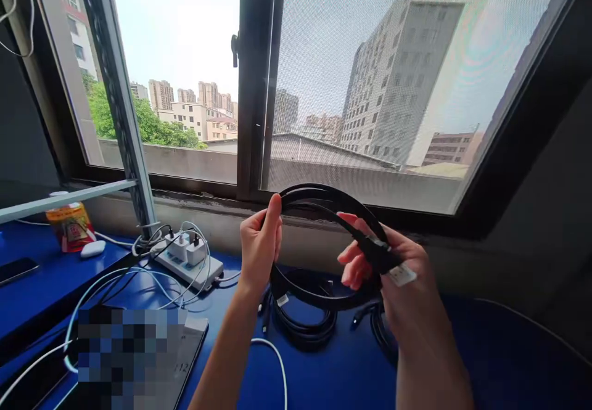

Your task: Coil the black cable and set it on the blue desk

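A flat black cable (324, 199) is coiled into a loop and held up in front of the window. My left hand (259, 246) is closed round the left side of the loop. My right hand (393, 274) pinches the right side, where a black plug and a small white tag (401, 274) sit. More coiled black cables (303, 327) lie on the blue table (342, 373) under my hands.
A white power strip (187, 262) with chargers and white cords stands at the left. A phone (16, 269), a white mouse (92, 248) and an orange packet (69, 225) lie on the far left. A dark device (185, 360) sits near the front edge. The window frame (252, 89) is right behind.
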